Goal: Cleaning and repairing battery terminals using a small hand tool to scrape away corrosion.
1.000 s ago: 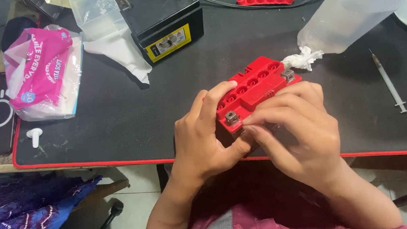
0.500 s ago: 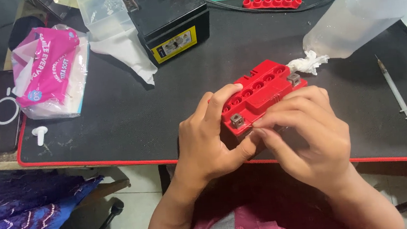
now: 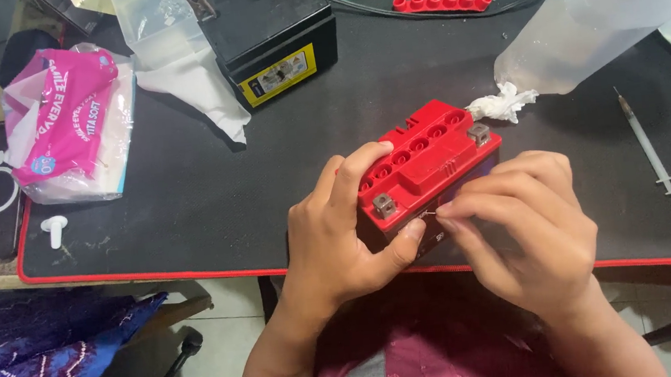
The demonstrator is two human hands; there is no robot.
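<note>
A soft pink tissue pack (image 3: 67, 124) in clear wrap, with white print on its face, lies at the left of the table (image 3: 189, 202), beside a clear plastic bag (image 3: 152, 30) further back. Right of that bag stands a black box (image 3: 267, 31), a battery by the look of it, with a yellow rectangular label (image 3: 279, 75) with dark marks on the side facing the camera. A large clear plastic bag (image 3: 590, 16) lies at the far right, its twisted white neck (image 3: 502, 104) pointing left.
</note>
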